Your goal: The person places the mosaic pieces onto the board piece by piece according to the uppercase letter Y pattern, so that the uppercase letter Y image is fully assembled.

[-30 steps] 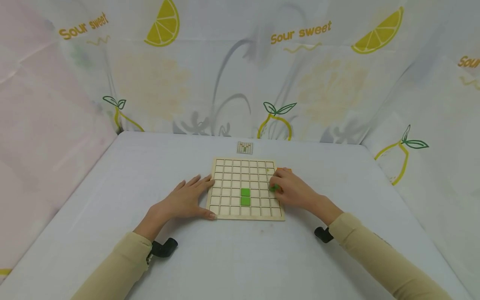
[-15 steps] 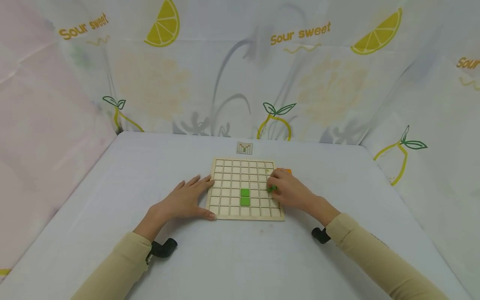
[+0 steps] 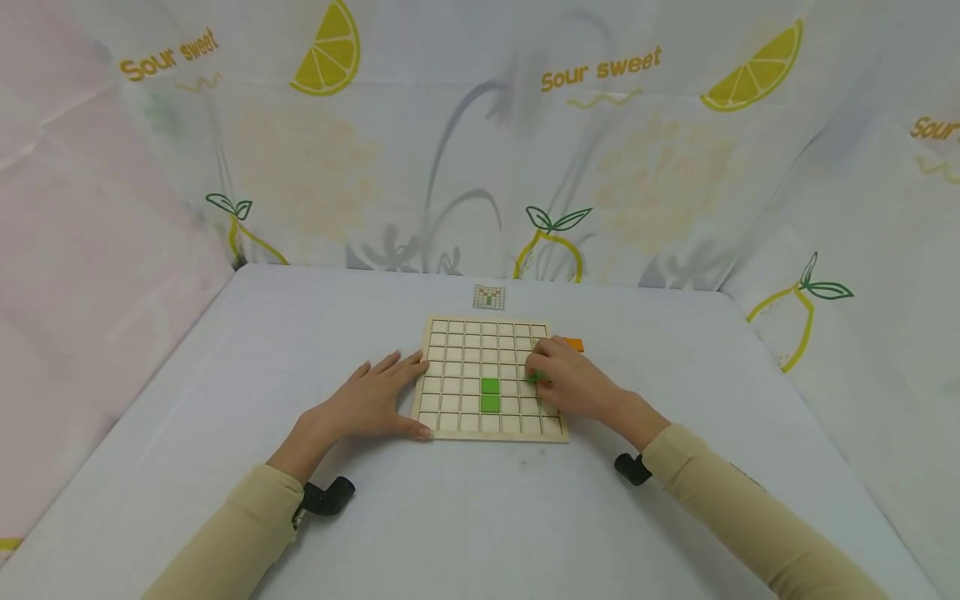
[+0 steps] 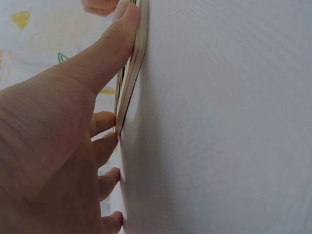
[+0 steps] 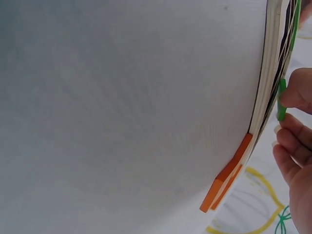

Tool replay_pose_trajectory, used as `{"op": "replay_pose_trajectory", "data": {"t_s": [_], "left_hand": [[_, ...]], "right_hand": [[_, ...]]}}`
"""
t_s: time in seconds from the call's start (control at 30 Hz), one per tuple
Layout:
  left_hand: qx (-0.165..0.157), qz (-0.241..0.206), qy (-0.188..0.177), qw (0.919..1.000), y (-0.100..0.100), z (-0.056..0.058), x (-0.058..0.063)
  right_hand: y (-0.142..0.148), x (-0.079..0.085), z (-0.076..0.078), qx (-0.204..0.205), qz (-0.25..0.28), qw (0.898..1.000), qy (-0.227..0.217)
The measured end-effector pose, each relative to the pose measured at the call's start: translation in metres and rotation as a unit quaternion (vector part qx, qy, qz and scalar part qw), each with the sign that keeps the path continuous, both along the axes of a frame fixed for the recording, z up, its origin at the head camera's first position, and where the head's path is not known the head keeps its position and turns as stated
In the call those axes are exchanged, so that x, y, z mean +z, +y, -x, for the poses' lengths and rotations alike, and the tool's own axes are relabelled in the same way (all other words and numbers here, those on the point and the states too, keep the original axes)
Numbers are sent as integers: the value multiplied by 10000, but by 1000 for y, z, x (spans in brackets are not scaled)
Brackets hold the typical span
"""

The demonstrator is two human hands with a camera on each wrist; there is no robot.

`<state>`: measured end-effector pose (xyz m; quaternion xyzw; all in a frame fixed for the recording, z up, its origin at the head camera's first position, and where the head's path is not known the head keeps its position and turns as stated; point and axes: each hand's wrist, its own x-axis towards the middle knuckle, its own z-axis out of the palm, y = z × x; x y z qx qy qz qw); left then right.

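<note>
A square wooden grid board [image 3: 453,436] lies flat on the white table. Two green square tiles [image 3: 490,395] sit in it, one above the other in the same column. Spread out, the fingers of my left hand [image 3: 367,402] touch the board's left edge, with the thumb at its near left corner, as the left wrist view [image 4: 53,122] also shows. Over the right part of the board, my right hand [image 3: 573,379] pinches another green tile [image 5: 282,100] between thumb and fingers. Orange tiles [image 5: 226,175] lie beside the board's right edge, partly behind the right hand in the head view.
Behind the board lies a small card [image 3: 489,297] printed with a grid pattern. A printed cloth backdrop [image 3: 465,150] with lemon drawings encloses the table [image 3: 480,517] at the back and sides.
My right hand has moved a little to the left over the board with the pinched green tile, uncovering more of the orange tiles. My left hand has stayed in place.
</note>
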<state>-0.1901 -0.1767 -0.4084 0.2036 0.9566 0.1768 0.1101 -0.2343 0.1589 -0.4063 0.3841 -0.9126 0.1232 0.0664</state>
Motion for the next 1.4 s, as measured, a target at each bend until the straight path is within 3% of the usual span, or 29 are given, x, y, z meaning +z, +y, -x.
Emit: {"op": "replay_pose_trajectory", "data": {"t_s": [0.33, 0.67, 0.93, 1.4], "left_hand": [[-22, 38, 2, 10000, 0, 1, 0], [-19, 8, -18, 10000, 2, 1, 0], [0, 71, -56, 10000, 1, -1, 0], [30, 1, -47, 10000, 0, -1, 2]], "right_hand": [[-5, 1, 1, 108, -57, 9999, 4], [-10, 1, 2, -114, -110, 9997, -209], [-19, 0, 4, -105, 113, 9994, -303], [-35, 3, 10, -75, 39, 9995, -301]]}}
